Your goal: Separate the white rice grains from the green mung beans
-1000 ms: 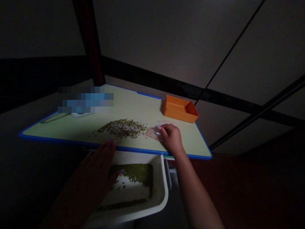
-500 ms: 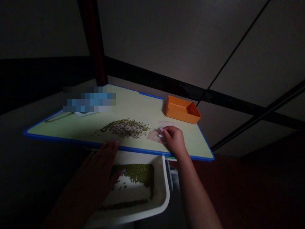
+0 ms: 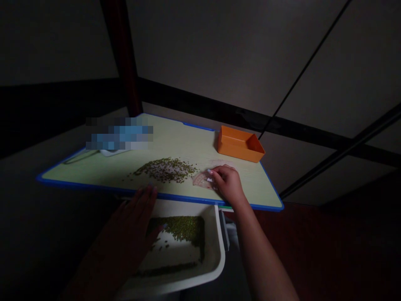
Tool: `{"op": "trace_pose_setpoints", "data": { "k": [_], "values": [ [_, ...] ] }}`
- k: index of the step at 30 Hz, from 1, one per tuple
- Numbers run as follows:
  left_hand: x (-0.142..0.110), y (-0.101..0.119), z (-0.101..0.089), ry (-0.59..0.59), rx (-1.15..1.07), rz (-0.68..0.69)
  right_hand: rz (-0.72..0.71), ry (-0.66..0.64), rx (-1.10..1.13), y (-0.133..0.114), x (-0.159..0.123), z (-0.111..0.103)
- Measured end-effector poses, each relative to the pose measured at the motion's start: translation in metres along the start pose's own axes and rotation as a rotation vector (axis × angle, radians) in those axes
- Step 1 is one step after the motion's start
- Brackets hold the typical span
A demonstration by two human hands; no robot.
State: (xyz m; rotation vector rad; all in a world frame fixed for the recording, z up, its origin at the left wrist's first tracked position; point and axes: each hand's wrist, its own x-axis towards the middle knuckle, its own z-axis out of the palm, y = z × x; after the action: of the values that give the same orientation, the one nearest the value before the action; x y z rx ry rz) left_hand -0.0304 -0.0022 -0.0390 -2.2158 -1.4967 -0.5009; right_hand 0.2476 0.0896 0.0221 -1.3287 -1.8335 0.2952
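Note:
My right hand (image 3: 229, 183) rests over a pale pink printed pattern (image 3: 200, 180) on the tabletop. Its thumb and fingers are pinched together; what they hold, if anything, is hidden. Small white bits (image 3: 209, 179) show by the thumb. Left of this hand lies a loose pile of green beans (image 3: 166, 169) mixed with paler grains. In shadow, my left hand (image 3: 134, 225) is open, its fingers stretched toward the table's near edge. Below it, a white tub (image 3: 220, 251) holds more green beans (image 3: 184, 228), heaped mostly at the far side.
An orange box (image 3: 239, 150) stands at the back right of the pale table (image 3: 175, 133), which has a blue rim. A blurred-out blue item (image 3: 122, 136) on a white base sits at the back left, a cord beside it. Panelled walls (image 3: 200, 54) rise behind.
The view has shifted slightly. My right hand keeps its pinch over the printed pattern, and my left hand stays by the near edge. The bean pile looks the same.

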Motion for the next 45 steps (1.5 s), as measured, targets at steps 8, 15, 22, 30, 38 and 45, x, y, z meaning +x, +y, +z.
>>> {"op": "trace_pose_setpoints", "data": {
  "k": [8, 15, 22, 30, 38, 45],
  "values": [
    [0.0005, -0.0019, 0.0015, 0.027, -0.023, 0.014, -0.015, -0.010, 0.056, -0.0011, -0.0022, -0.0012],
    [-0.0004, -0.0027, 0.0030, 0.012, -0.025, -0.003, -0.044, -0.054, -0.014, -0.0044, -0.0028, -0.0030],
    [-0.0007, -0.0029, 0.0027, -0.001, -0.020, -0.008, -0.007, 0.001, -0.073, -0.0014, -0.0028, -0.0049],
    [0.0004, -0.0010, -0.0007, 0.004, -0.001, -0.004, -0.021, -0.008, -0.134, -0.0005, -0.0023, -0.0040],
    [0.0025, -0.0003, -0.0043, 0.016, 0.015, 0.022, -0.070, -0.047, -0.279, -0.0054, 0.0019, 0.0018],
    [0.0008, -0.0018, -0.0016, 0.010, 0.005, 0.032, -0.003, -0.010, -0.364, -0.0064, 0.0027, 0.0003]
  ]
}}
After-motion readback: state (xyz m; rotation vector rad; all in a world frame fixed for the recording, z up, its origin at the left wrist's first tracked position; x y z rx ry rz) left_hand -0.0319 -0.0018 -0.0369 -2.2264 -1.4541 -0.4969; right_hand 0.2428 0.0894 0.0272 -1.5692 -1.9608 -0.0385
